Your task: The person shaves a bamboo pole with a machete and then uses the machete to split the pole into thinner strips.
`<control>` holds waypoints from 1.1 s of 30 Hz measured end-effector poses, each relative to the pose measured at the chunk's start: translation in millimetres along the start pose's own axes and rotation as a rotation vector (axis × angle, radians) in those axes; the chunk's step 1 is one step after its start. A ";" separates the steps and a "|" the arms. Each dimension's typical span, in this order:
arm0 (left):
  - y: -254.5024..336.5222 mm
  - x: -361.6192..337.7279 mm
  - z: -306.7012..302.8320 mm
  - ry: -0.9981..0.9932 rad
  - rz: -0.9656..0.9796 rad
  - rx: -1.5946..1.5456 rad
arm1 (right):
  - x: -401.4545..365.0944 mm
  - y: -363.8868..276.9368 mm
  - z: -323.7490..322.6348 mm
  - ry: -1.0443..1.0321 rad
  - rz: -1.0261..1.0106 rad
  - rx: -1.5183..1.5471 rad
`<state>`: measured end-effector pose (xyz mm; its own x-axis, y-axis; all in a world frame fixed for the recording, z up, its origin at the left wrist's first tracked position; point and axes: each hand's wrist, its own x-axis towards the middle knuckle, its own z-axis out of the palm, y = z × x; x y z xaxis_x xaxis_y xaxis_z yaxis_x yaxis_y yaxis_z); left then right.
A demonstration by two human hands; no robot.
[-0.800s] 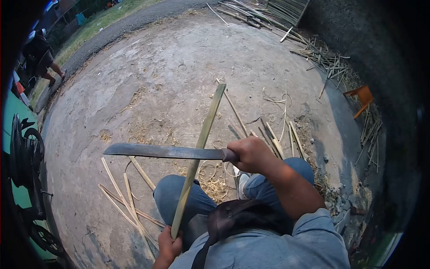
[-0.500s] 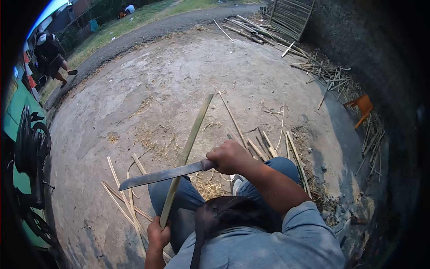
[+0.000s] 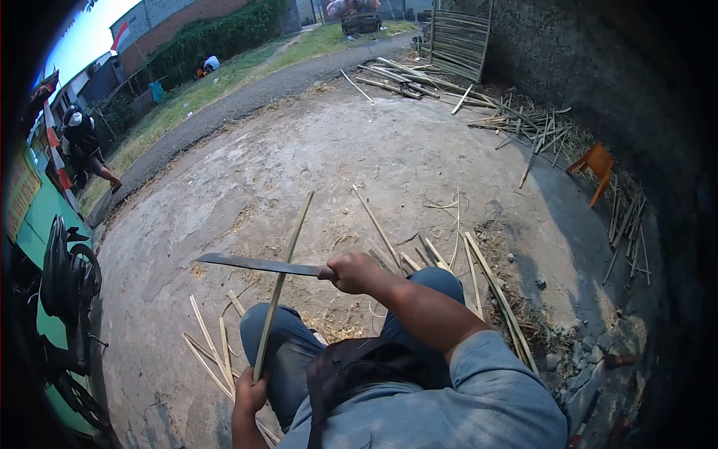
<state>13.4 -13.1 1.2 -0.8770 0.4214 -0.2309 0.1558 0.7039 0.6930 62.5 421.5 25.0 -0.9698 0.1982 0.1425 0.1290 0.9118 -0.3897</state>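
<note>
My right hand (image 3: 357,272) is closed round the handle of a machete (image 3: 250,263), whose long blade points left. The blade lies across a bamboo strip (image 3: 296,232), at about its middle; whether it bites into the strip cannot be made out. The lower end of that strip is gripped by my left hand (image 3: 250,391), beside my left knee, and its far end slants up and away over the ground. Loose split bamboo strips (image 3: 225,352) lie on the ground by my left hand. More bamboo strips (image 3: 499,295) lie to the right of my right knee. Pale shavings (image 3: 340,329) are scattered between my legs.
Ahead, a bamboo pile (image 3: 404,78) lies near a slatted bamboo panel (image 3: 458,45). An orange chair (image 3: 596,168) stands by the wall at right. Broken stones (image 3: 587,363) lie at lower right. At left are a motorcycle (image 3: 63,277) and another person (image 3: 82,142) beside the road.
The view has tilted upward. The bamboo strip now shows narrower, turned more edge-on. The machete blade has swung from tip-down to nearly level. Both hands keep their grip.
</note>
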 end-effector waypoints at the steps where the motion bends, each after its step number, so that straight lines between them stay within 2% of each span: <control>1: -0.3 -0.2 1.4 0.007 0.016 0.008 | -1.8 -2.2 -2.4 -0.010 0.004 0.026; 5: 12.3 2.0 4.5 0.002 0.048 0.014 | -10.4 1.9 -6.0 -0.029 -0.128 -0.026; 9: 28.3 -1.6 4.0 -0.002 0.039 0.034 | -12.6 4.2 -17.7 -0.036 -0.172 -0.089; 11: 19.2 -1.7 5.7 -0.005 0.036 0.038 | -6.4 18.1 -11.8 -0.001 -0.098 -0.055; 14: 30.2 -4.4 8.7 0.028 0.050 0.052 | -3.8 28.6 -25.7 -0.039 0.169 0.060; 17: 45.9 -6.7 4.5 0.012 0.015 0.147 | -4.1 41.1 -27.9 -0.069 0.233 0.091; 23: 8.0 5.4 10.3 0.030 0.097 0.109 | -14.2 16.8 -27.6 -0.127 0.064 0.081; 25: 13.5 4.6 11.6 0.035 0.073 0.096 | -9.9 7.0 -17.8 -0.170 -0.068 -0.067; 27: 14.6 2.8 7.7 0.034 0.059 0.103 | -6.1 4.1 -17.7 -0.148 -0.103 -0.103; 33: 27.3 6.0 -12.3 0.021 0.066 0.153 | 8.4 25.3 -25.5 -0.098 0.188 0.030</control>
<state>6.7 1.6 27.1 -0.8715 0.4586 -0.1735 0.2792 0.7550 0.5933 62.9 455.4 39.5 -0.9448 0.3267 -0.0242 0.3052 0.8506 -0.4281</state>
